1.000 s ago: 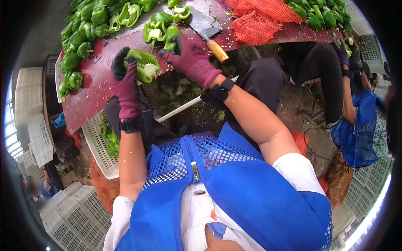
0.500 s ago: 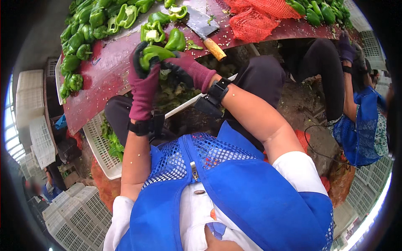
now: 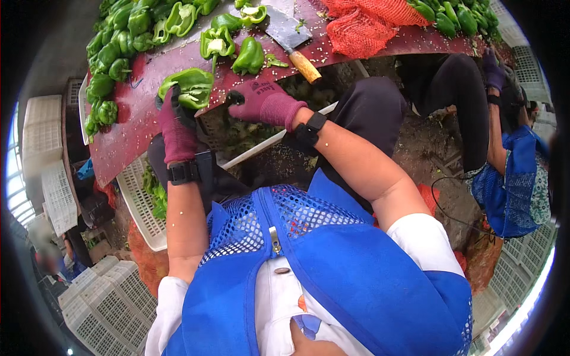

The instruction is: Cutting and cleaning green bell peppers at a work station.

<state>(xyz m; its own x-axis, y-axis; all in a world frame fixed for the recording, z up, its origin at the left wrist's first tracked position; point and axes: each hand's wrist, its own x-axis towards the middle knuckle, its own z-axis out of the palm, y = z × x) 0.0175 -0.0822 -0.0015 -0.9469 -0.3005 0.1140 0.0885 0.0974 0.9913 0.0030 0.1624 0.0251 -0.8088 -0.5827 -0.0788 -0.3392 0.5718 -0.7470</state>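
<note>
While maroon-gloved left hand (image 3: 178,123) pinches glossy green pepper half (image 3: 191,85), maroon-gloved right hand (image 3: 256,101) curls fingers, grip unclear. Likely coring step; next move needs steady left hold.

Red mesh netting (image 3: 361,37) lies bunched on the maroon table (image 3: 138,105), toward its right side. White perforated crates (image 3: 104,302) stand stacked at lower left; pale crates (image 3: 43,127) line the left edge, and grey-white crates (image 3: 523,270) the lower right. An orange mesh sack (image 3: 144,261) lies on the floor beside the lower-left stack. At right, a co-worker (image 3: 513,181) wears a blue vest. A blurred figure (image 3: 68,267) at far left appears to be another person.
</note>
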